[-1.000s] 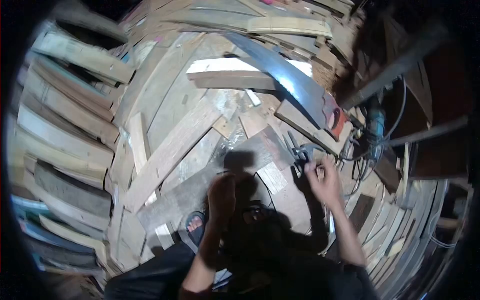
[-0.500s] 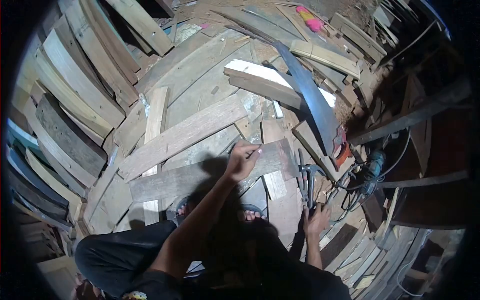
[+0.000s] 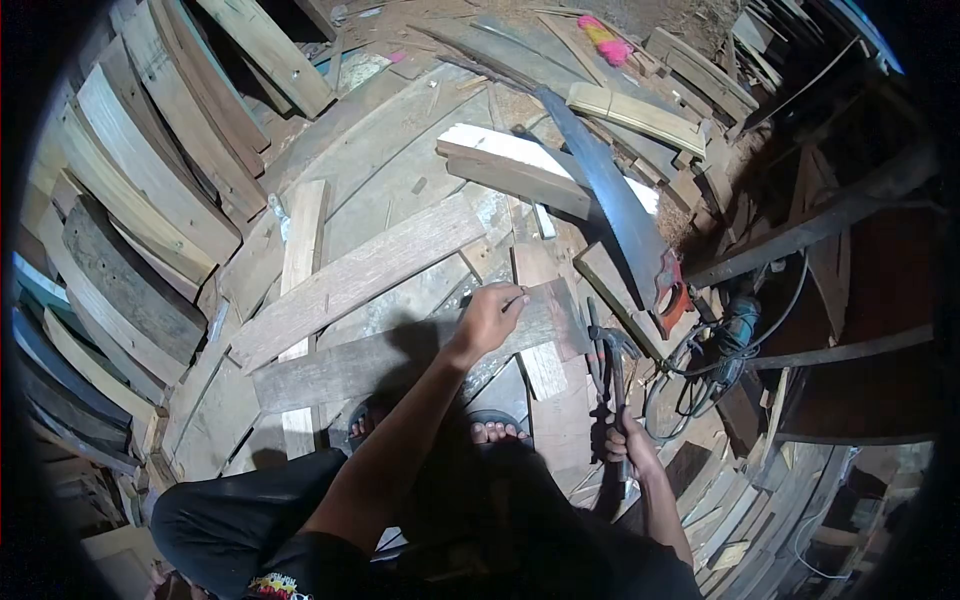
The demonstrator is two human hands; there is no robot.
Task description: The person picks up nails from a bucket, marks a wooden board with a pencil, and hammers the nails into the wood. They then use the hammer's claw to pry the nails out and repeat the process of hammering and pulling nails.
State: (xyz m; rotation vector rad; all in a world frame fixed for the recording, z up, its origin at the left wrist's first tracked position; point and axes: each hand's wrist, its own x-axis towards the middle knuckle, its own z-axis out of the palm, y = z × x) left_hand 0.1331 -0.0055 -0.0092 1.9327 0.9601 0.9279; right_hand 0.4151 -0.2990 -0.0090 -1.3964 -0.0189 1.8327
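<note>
My left hand (image 3: pixel 488 320) is closed in a pinch above the right end of a grey-brown board (image 3: pixel 325 373). A thin dark nail (image 3: pixel 523 292), mostly hidden, shows at its fingertips. My right hand (image 3: pixel 630 446) is wrapped round the handle of a claw hammer (image 3: pixel 619 375), whose head points away from me. Beside the hammer lies a pair of pincers (image 3: pixel 597 362). A short pale wood block (image 3: pixel 544 371) sits against the board's near edge, and the board's right end lies over another brownish plank (image 3: pixel 562 430).
A handsaw (image 3: pixel 612 195) with a red handle lies across a white-topped beam (image 3: pixel 520 178). Farther left rests a long plank (image 3: pixel 365 275). A corded power tool (image 3: pixel 738 335) is at the right. Curved boards (image 3: pixel 150 180) lean along the left. My sandalled feet (image 3: pixel 495 430) are close to the board.
My right hand has closed round the hammer's handle, and the hammer has shifted slightly towards me. My left hand stays pinched over the board. The whole view has moved a little.
</note>
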